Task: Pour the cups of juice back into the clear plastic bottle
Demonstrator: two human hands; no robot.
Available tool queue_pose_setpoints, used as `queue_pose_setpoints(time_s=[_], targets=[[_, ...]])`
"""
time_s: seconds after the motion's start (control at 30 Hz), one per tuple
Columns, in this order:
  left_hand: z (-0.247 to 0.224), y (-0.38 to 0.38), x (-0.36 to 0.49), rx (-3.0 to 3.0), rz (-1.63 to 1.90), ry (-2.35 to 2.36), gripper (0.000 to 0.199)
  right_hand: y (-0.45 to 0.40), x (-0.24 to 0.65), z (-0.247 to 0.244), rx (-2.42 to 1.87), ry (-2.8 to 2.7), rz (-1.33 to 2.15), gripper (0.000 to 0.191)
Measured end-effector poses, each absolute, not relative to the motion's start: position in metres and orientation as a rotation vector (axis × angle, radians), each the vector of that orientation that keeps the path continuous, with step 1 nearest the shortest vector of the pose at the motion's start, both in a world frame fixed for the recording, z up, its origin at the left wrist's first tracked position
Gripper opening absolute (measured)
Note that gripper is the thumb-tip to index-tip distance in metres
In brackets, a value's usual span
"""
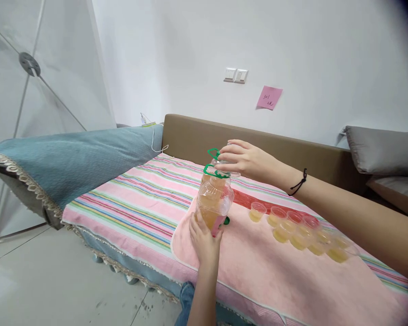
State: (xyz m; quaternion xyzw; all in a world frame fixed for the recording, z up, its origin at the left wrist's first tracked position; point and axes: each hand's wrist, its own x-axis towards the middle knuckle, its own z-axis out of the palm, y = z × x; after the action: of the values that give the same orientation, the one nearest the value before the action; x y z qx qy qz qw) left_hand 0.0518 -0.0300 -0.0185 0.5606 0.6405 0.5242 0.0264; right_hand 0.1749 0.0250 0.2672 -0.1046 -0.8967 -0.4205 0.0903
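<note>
- Plastic, clear and part-filled with amber liquid, forms the large bottle with the green handle, over the pale pink mat; the left hand is clamped around its lower body.
- At its top, the right hand has its fingers slightly apart over clear plastic; whether they grip or only touch it, I cannot tell.
- The soft mat might let the bottle tip if the right hand pushed sideways, and a hard squeeze below could force liquid out if the neck is open.
- The right forearm reaches over the small clear cups of yellow liquid; dipping low, it could knock them over.
- The neck is hidden behind fingers, the bottle's base is partly covered, and the overlapping far cups are hard to count.
</note>
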Motion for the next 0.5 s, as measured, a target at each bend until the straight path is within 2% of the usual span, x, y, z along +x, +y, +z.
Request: queue_pose_setpoints(time_s=[0.1, 0.23, 0.3, 0.5], targets=[[-0.018, -0.03, 0.051, 1.744, 1.62, 1.969, 0.103, 0.022, 0.183, 0.27, -0.427, -2.693, -1.122, 0.04], [-0.019, -0.029, 0.05, 1.744, 1.619, 1.975, 0.102, 0.022, 0.203, 0.265, -0.651, -2.642, -0.73, 0.039], [-0.021, -0.029, 0.05, 1.755, 1.631, 1.974, 0.101, 0.021, 0.215, 0.257, -0.772, -2.572, -0.467, 0.039], [-0.024, -0.022, 0.047, 1.824, 1.619, 1.986, 0.099, -0.002, 0.259, 0.204, -0.995, -2.065, 0.541, 0.063]])
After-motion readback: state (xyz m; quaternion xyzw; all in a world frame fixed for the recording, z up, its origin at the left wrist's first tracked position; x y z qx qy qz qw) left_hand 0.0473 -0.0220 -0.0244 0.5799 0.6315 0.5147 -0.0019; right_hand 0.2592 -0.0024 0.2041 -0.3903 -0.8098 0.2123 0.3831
